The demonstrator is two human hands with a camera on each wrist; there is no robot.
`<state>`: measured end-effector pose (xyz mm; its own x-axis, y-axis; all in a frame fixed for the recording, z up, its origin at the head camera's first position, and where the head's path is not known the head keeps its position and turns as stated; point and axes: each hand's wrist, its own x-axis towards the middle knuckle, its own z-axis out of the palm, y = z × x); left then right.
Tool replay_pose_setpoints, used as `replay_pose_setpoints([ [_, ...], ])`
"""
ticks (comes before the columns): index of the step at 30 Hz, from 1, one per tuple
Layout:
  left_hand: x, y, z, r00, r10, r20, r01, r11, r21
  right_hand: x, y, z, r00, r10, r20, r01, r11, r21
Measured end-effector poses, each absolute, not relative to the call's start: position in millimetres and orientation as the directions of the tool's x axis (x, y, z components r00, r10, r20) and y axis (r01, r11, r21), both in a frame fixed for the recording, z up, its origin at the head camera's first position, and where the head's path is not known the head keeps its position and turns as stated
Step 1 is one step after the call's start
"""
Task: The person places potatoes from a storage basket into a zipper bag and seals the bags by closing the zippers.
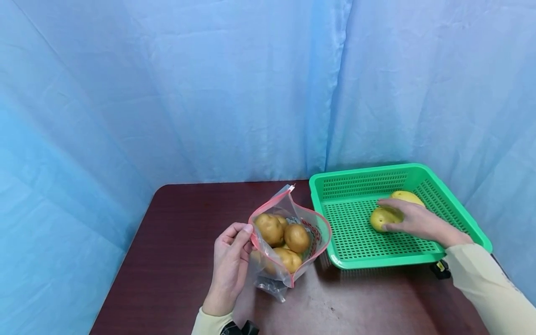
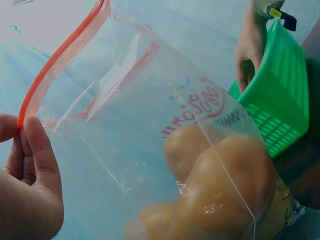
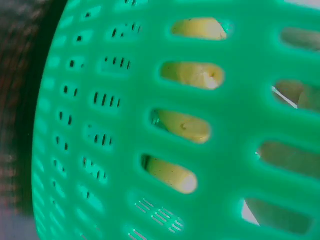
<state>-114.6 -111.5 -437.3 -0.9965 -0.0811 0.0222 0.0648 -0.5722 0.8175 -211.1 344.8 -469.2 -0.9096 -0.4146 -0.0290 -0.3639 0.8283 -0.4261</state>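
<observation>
My left hand (image 1: 232, 260) pinches the red-edged rim of a clear zip bag (image 1: 324, 228) between thumb and fingers. The bag's mouth gapes, and several potatoes (image 1: 297, 238) lie inside; in the left wrist view they bulge against the clear plastic (image 2: 230, 180). Inside the green basket (image 1: 399, 260), my right hand (image 1: 412, 218) reaches over the near wall and grips a yellowish potato (image 1: 380, 218), thumb on one side and fingers on the other. Another potato (image 1: 408, 197) lies just behind that hand. The right wrist view shows the basket's slotted wall (image 3: 240, 120), with yellow potato skin behind it.
A dark brown table (image 1: 167, 260) carries the bag and the basket, which stands right of the bag, close to it. Light blue curtains (image 1: 234, 93) hang behind and beside the table. The basket's raised walls surround the right hand.
</observation>
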Motion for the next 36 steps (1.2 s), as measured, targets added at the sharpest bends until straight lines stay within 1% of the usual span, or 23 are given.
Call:
replay_pose_setpoints([
  [5, -115.0, -111.5, -438.1, -0.997, -0.078, 0.027, 0.067, -0.571, 0.818, -215.1, 347.5, -473.8, -0.906, -0.418, -0.062, -0.355, 0.833, -0.425],
  [9, -115.4, -111.3, -438.5, -0.997, -0.075, 0.031, 0.068, -0.569, 0.819, -216.8, 349.1, -476.6, -0.89, -0.451, -0.062, -0.39, 0.825, -0.409],
  [14, -115.4, -110.9, -439.0, -0.997, -0.078, 0.03, 0.07, -0.574, 0.816, -217.6, 350.3, -480.4, -0.871, -0.49, -0.022, -0.445, 0.809, -0.385],
  [22, -115.3, -110.8, -438.9, -0.997, -0.075, 0.025, 0.064, -0.578, 0.813, -213.4, 351.3, -480.6, -0.883, -0.469, 0.024, -0.442, 0.813, -0.38],
  [26, -115.1, -111.1, -438.6, -0.997, -0.076, 0.029, 0.067, -0.58, 0.812, -208.9, 349.4, -475.7, -0.884, -0.463, 0.068, -0.451, 0.803, -0.389],
  [32, -114.2, -110.7, -437.5, -0.997, -0.075, 0.032, 0.07, -0.584, 0.809, -199.0, 344.8, -463.5, -0.875, -0.461, 0.148, -0.482, 0.8, -0.357],
  [36, -113.8, -110.1, -437.0, -0.997, -0.073, 0.034, 0.07, -0.586, 0.807, -191.7, 343.0, -458.0, -0.877, -0.45, 0.17, -0.48, 0.802, -0.355],
])
